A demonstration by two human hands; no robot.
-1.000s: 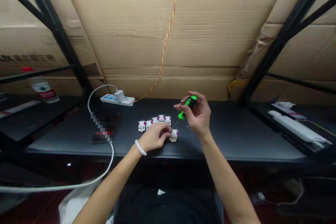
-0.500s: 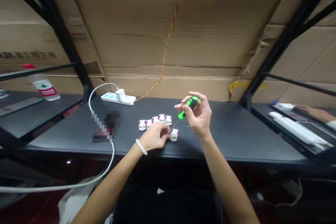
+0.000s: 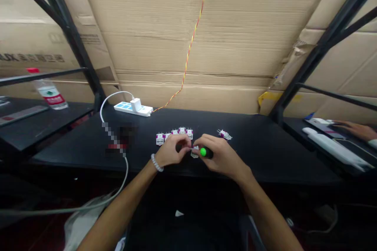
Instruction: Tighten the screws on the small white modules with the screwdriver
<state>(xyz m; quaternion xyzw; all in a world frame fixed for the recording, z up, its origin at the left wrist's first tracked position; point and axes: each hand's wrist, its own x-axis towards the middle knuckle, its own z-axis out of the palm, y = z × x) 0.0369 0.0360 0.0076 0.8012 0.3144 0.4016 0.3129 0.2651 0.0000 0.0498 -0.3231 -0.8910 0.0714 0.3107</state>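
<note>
Right hand [image 3: 224,159] fingers closed round green-and-black screwdriver [image 3: 206,152], its long axis crosswise, just right of white connector module [image 3: 194,153]; left hand [image 3: 171,152] fingers touch module, grip undeterminable.

Wall: flattened cardboard boxes [image 3: 188,35] were stood behind a black metal rack [image 3: 324,43]. Furniture: a black tabletop [image 3: 265,157] was flanked by lower black shelves [image 3: 29,125]. Floor: dark red flooring [image 3: 35,231] was noted.

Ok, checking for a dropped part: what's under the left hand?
Black desk shows around the left hand, and white-and-magenta modules sit just beyond its fingers; whatever lies directly beneath the palm is covered.
</note>
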